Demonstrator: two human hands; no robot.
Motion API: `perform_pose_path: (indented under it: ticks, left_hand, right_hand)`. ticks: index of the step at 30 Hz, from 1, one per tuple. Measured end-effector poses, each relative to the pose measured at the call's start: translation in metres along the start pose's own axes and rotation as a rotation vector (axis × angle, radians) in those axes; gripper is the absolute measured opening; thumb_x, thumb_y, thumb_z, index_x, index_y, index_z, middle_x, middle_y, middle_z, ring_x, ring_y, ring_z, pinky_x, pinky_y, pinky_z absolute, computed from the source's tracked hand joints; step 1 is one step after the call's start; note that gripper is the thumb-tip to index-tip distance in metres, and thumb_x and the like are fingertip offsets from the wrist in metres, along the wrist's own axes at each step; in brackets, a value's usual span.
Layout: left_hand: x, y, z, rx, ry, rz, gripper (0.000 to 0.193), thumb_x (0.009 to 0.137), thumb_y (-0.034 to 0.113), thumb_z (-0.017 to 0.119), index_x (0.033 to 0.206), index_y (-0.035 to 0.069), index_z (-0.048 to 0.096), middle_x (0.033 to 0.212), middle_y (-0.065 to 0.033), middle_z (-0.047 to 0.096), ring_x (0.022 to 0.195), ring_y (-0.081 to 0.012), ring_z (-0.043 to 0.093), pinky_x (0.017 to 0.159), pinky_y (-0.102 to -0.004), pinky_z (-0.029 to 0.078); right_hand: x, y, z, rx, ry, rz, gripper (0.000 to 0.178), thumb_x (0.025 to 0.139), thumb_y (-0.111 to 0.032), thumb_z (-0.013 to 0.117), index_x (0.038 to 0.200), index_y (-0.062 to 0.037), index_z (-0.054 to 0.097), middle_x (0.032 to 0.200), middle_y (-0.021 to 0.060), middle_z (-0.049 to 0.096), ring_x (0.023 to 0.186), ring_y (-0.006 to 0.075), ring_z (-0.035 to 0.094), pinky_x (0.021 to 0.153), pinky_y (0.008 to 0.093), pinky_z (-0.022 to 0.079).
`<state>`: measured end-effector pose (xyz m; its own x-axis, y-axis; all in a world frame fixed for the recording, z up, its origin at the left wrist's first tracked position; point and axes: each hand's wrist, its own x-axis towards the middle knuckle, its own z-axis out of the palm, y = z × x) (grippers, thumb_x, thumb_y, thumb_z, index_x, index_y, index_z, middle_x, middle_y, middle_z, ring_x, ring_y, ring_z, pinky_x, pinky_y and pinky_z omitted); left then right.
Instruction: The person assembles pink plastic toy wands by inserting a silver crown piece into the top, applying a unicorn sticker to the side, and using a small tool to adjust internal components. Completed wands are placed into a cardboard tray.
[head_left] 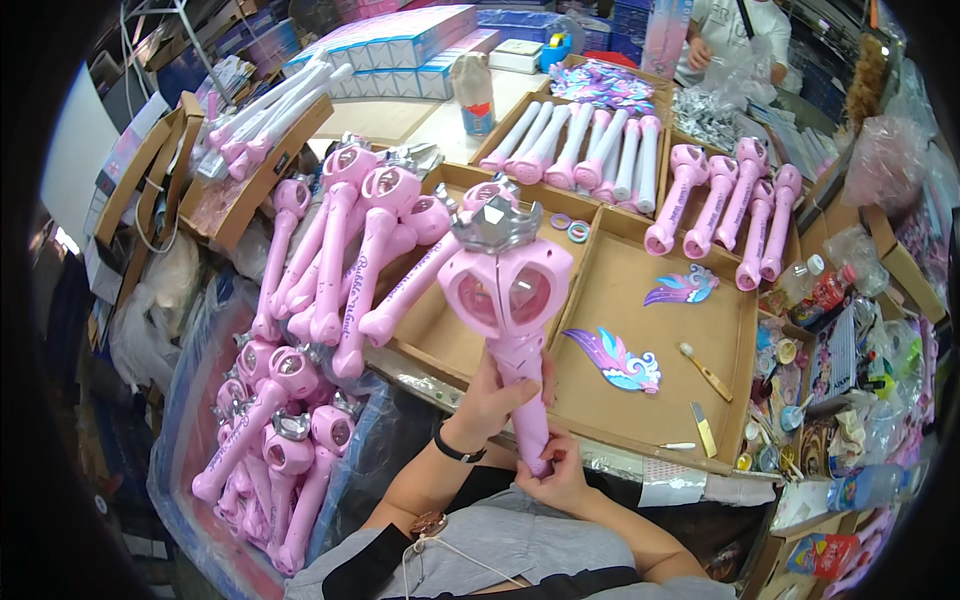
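Observation:
Upright in front of me is a pink toy wand (pixel 512 345) with a silver crown and a round, windowed head. My left hand (pixel 485 408) is wrapped round its handle just below the head. At the bottom end of the handle, my right hand (pixel 562 482) pinches with thumb and fingers. Beyond the wand lies a cardboard tray (pixel 650 400) holding a purple-blue wing-shaped piece (pixel 615 362) and a second wing piece (pixel 685 287). A small brush (pixel 705 370), a yellow-handled knife (pixel 704 430) and a slim white tool (pixel 678 446) lie there too.
Pink crowned wands (pixel 370 220) are piled left of the tray, above a plastic-lined bin (pixel 170 450) of more wands. White-and-pink handles (pixel 575 145) and crownless pink wands (pixel 690 200) fill the far trays. Bottles (pixel 830 290) and clutter stand at right. Another person (pixel 745 40) works opposite.

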<state>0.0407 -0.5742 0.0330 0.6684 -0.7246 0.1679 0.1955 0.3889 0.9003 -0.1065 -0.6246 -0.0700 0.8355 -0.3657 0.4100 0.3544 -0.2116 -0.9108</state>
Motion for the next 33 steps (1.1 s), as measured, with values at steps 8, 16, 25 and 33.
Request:
perform_pose_path:
  ticks: [8, 16, 25, 33]
  left_hand:
    - [-0.007, -0.007, -0.005, -0.245, -0.118, -0.083, 0.054, 0.072, 0.003, 0.065, 0.118, 0.004, 0.037, 0.100, -0.0103, 0.053, 0.073, -0.0173, 0.057, 0.061, -0.0299, 0.048]
    - [-0.004, -0.001, -0.010, -0.148, -0.161, -0.151, 0.060, 0.077, 0.040, 0.064, 0.113, -0.005, 0.047, 0.091, -0.0153, 0.060, 0.072, -0.0210, 0.059, 0.061, -0.0294, 0.045]
    - [-0.004, -0.008, -0.007, -0.159, -0.072, -0.134, 0.069, 0.073, 0.044, 0.069, 0.118, -0.002, 0.044, 0.106, -0.0154, 0.057, 0.074, -0.0198, 0.061, 0.062, -0.0303, 0.049]
    - [-0.004, -0.011, -0.008, -0.133, -0.183, -0.104, 0.065, 0.076, 0.045, 0.066, 0.115, -0.003, 0.046, 0.093, -0.0120, 0.059, 0.061, -0.0150, 0.054, 0.055, -0.0275, 0.045]
  right_hand:
    - [-0.007, 0.006, 0.003, 0.176, -0.012, -0.005, 0.049, 0.071, 0.001, 0.071, 0.098, -0.0066, 0.031, 0.121, 0.0228, 0.043, 0.092, 0.0191, 0.054, 0.068, 0.0258, 0.047]
    - [-0.013, 0.007, 0.000, 0.127, -0.032, -0.036, 0.051, 0.070, 0.001, 0.072, 0.098, -0.0076, 0.031, 0.121, 0.0222, 0.043, 0.090, 0.0179, 0.054, 0.069, 0.0248, 0.045]
    - [-0.024, 0.018, 0.005, 0.243, -0.007, 0.013, 0.051, 0.070, 0.000, 0.072, 0.097, -0.0083, 0.030, 0.118, 0.0216, 0.045, 0.086, 0.0154, 0.053, 0.066, 0.0244, 0.045]
    - [-0.025, 0.012, 0.001, 0.190, -0.072, 0.002, 0.047, 0.073, 0.002, 0.068, 0.097, -0.0084, 0.029, 0.111, 0.0200, 0.047, 0.086, 0.0196, 0.060, 0.068, 0.0296, 0.049]
